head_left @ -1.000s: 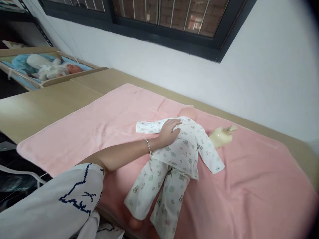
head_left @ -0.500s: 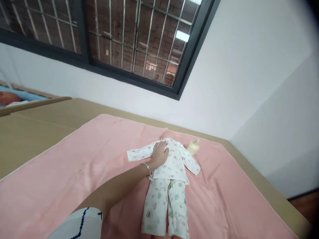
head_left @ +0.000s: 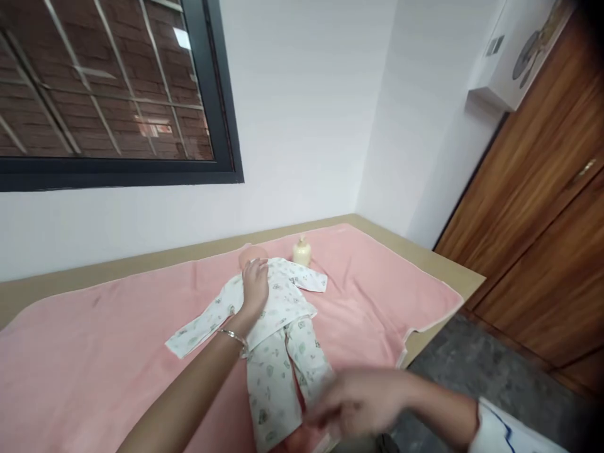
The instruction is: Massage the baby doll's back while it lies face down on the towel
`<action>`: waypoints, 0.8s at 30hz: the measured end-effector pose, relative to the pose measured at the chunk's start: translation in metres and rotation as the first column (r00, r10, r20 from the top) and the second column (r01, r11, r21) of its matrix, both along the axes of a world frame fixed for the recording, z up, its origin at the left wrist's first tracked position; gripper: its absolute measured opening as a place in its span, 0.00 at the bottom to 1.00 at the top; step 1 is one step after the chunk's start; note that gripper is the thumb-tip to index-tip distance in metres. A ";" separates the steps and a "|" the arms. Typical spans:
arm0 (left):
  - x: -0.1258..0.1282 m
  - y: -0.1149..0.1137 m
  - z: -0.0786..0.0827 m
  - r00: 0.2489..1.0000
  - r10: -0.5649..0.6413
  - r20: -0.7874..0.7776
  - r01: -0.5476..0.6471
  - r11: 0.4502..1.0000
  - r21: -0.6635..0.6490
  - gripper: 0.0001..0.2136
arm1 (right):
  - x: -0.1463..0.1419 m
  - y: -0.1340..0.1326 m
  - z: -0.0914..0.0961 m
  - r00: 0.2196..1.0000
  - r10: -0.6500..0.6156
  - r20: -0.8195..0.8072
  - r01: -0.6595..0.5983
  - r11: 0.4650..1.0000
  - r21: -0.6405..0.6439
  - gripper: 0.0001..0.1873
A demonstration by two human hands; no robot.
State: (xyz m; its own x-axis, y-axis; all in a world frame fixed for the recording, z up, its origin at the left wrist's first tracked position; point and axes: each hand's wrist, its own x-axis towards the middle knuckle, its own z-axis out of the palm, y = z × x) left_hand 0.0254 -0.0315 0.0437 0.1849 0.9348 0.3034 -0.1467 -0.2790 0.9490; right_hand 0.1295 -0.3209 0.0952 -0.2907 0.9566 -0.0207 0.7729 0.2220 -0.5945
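A baby doll (head_left: 249,253) lies on its back on a pink blanket (head_left: 117,346), wearing a white patterned long-sleeved top (head_left: 285,302) and matching trousers (head_left: 268,390). My left hand (head_left: 255,286) rests on the upper chest of the top, fingers stretched toward the doll's head and holding nothing. Motion smears my right hand (head_left: 361,399), which is over or beside the lower trouser leg at the near edge; its fingers cannot be made out clearly. Whether it touches the cloth I cannot tell.
A cream pump bottle (head_left: 302,253) stands on the blanket beside the doll's shoulder. The tan tabletop (head_left: 462,277) ends at the right, above a dark floor (head_left: 448,358). Behind are a white wall and a barred window (head_left: 108,94); wooden doors (head_left: 533,251) stand at right.
The view has swung right, bringing the wooden doors and floor in. My right hand has come into view at the lower right. My left hand stays on the doll's chest.
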 end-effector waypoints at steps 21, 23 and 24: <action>0.069 0.009 0.051 0.713 -0.369 0.596 0.692 0.505 -0.516 0.25 | 0.067 0.259 0.035 0.729 -0.669 0.146 0.573 0.712 0.407 0.27; 0.051 0.001 0.059 0.710 -0.449 0.543 0.697 0.562 -0.445 0.26 | 0.050 0.256 0.041 0.796 -0.594 0.118 0.494 0.750 0.440 0.29; 0.040 -0.004 0.064 0.701 -0.502 0.506 0.704 0.599 -0.381 0.26 | 0.040 0.253 0.041 0.854 -0.513 0.085 0.415 0.771 0.483 0.31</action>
State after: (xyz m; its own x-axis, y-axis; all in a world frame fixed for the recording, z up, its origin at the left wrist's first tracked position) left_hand 0.0654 -0.0350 0.1075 0.7540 0.6563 -0.0278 -0.4054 0.4982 0.7664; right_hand 0.1697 -0.0684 0.1366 0.1550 0.8947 0.4189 0.9386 -0.0010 -0.3451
